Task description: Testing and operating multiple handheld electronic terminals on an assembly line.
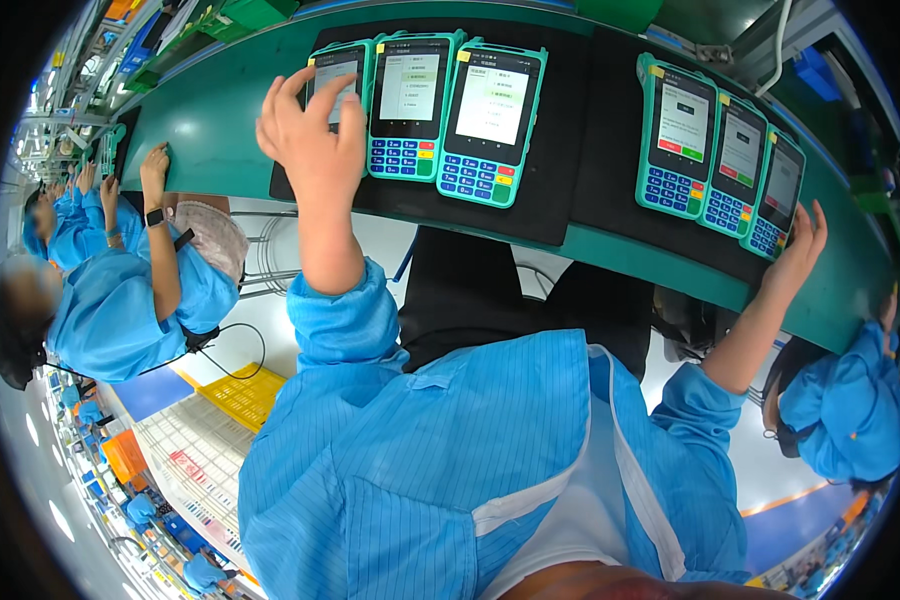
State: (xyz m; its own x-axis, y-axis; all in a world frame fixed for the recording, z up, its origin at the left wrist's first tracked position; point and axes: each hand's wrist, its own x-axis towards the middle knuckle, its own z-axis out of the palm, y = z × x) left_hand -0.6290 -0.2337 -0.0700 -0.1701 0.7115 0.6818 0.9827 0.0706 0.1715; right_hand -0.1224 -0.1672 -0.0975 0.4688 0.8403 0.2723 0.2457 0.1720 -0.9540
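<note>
Fingers spread and bent, my left hand [318,130] hovers over the leftmost payment terminal [342,65] of a group of three, covering its keypad. Whether a fingertip touches its screen I cannot tell. Beside it lie a middle terminal [408,90] and a right one [490,105], both with lit white list screens and blue keys. A second group lies to the right: one terminal [678,125] with red and green screen buttons, a similar one [738,160], and an outermost one [781,185] with a greyer screen. My right hand [798,248], fingers extended, is at that outermost terminal's right edge, holding nothing.
Black mats [555,150] lie under both groups on a green workbench [205,130]. A co-worker in blue [120,310] sits at the left, another [845,415] at the right. A yellow crate [242,395] stands behind me at the left. Green bins [255,12] line the bench's far side.
</note>
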